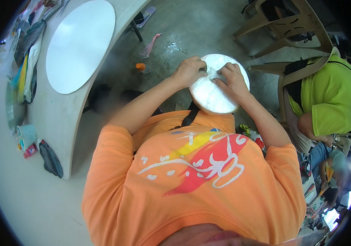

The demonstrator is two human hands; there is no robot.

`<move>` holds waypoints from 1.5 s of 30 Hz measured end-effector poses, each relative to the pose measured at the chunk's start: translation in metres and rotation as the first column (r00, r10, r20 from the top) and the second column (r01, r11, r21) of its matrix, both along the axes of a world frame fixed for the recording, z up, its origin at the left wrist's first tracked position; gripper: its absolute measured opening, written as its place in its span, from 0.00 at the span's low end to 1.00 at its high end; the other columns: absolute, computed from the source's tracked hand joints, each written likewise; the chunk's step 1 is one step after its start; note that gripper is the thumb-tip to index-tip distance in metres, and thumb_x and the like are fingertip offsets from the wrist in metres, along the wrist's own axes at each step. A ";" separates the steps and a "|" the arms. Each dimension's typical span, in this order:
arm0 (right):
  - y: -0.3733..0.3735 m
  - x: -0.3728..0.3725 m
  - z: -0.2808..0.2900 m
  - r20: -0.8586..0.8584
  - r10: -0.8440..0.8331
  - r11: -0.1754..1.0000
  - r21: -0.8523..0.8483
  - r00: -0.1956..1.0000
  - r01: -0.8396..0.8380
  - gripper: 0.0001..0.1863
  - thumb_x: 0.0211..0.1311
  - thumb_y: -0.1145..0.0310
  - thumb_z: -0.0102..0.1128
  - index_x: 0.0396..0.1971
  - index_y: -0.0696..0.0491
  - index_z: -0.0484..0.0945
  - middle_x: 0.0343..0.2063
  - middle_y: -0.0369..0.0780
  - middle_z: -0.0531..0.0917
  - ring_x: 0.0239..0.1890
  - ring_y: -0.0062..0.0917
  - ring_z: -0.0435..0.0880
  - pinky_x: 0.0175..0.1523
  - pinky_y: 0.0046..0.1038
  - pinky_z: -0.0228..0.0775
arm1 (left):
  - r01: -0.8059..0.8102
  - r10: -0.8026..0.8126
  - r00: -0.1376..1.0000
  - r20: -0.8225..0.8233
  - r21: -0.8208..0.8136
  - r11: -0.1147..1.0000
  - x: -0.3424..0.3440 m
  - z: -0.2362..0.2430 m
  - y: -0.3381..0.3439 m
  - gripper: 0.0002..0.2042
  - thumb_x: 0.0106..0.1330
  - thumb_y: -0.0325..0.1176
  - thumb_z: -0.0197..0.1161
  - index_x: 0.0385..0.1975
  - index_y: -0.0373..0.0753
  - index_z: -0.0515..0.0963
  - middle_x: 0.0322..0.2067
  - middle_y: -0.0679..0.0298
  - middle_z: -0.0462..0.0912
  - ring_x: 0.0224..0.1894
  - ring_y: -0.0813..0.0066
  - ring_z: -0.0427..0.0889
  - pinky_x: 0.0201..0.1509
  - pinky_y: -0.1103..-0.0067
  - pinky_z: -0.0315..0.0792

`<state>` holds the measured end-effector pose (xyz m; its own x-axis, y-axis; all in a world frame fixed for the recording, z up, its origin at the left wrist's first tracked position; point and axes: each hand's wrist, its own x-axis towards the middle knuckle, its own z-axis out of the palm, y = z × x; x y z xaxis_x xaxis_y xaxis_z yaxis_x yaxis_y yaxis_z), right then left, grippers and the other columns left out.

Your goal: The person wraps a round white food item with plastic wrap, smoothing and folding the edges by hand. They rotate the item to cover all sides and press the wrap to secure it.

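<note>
A round, drum-like thing with a shiny white, slightly wrinkled top point(220, 98) rests at my lap, its brownish side showing along the near edge. My left hand point(189, 73) lies at its upper left rim, with thumb and fingers curled together over the white covering. From the right, my right hand point(233, 82) bears on the middle of the top, fingers bent and the thumb close to the index finger. Whether either hand pinches a fold of the covering or some small piece is too fine to make out.
On the white table point(77, 110) to my left lie a large white oval board point(81, 47), a light blue cup point(27, 136) and a dark pouch point(50, 159). An orange-capped bottle point(141, 67) stands on the floor. Right are a beige chair point(294, 24) and a seated person in lime green point(331, 94).
</note>
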<state>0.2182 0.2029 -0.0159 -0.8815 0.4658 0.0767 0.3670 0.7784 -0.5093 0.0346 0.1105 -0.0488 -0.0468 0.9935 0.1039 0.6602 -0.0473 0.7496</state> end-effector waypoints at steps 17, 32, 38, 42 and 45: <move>-0.004 -0.001 0.003 -0.019 -0.009 1.000 0.011 1.000 0.010 0.08 0.47 0.70 0.60 0.28 0.57 0.76 0.30 0.42 0.73 0.38 0.39 0.69 0.44 0.36 0.63 | 0.064 -0.065 0.997 -0.031 -0.018 0.998 0.007 0.007 0.006 0.10 0.51 0.33 0.62 0.30 0.33 0.76 0.29 0.51 0.76 0.34 0.55 0.76 0.39 0.67 0.69; -0.001 0.005 0.004 -0.059 0.028 1.000 -0.005 0.998 -0.028 0.12 0.43 0.74 0.53 0.31 0.57 0.79 0.31 0.43 0.77 0.39 0.38 0.71 0.44 0.34 0.66 | -0.126 0.118 0.989 0.090 0.084 0.988 0.039 0.003 -0.004 0.22 0.47 0.34 0.66 0.43 0.34 0.72 0.38 0.53 0.73 0.42 0.58 0.74 0.45 0.69 0.67; -0.006 0.011 0.003 -0.087 0.076 0.997 -0.017 0.993 -0.077 0.16 0.42 0.75 0.52 0.36 0.57 0.75 0.32 0.45 0.77 0.41 0.39 0.72 0.46 0.37 0.66 | 0.037 -0.029 0.996 -0.089 0.079 0.996 0.043 0.011 -0.010 0.31 0.47 0.40 0.66 0.53 0.37 0.67 0.51 0.54 0.68 0.52 0.58 0.66 0.56 0.68 0.60; -0.009 0.023 0.006 -0.124 0.001 0.994 -0.111 0.992 -0.015 0.15 0.42 0.78 0.52 0.36 0.56 0.73 0.35 0.46 0.77 0.39 0.40 0.73 0.44 0.36 0.67 | 0.045 -0.046 0.998 -0.049 -0.012 0.999 0.049 0.018 -0.007 0.34 0.45 0.45 0.67 0.54 0.40 0.67 0.53 0.59 0.67 0.52 0.59 0.66 0.56 0.69 0.60; -0.008 0.027 0.004 -0.182 0.082 0.995 -0.042 0.980 -0.091 0.15 0.42 0.79 0.53 0.35 0.56 0.73 0.35 0.46 0.76 0.38 0.40 0.75 0.42 0.35 0.69 | 0.053 -0.053 0.997 -0.054 0.002 0.999 0.052 0.011 -0.005 0.34 0.44 0.47 0.67 0.53 0.42 0.69 0.54 0.61 0.68 0.51 0.59 0.67 0.56 0.70 0.60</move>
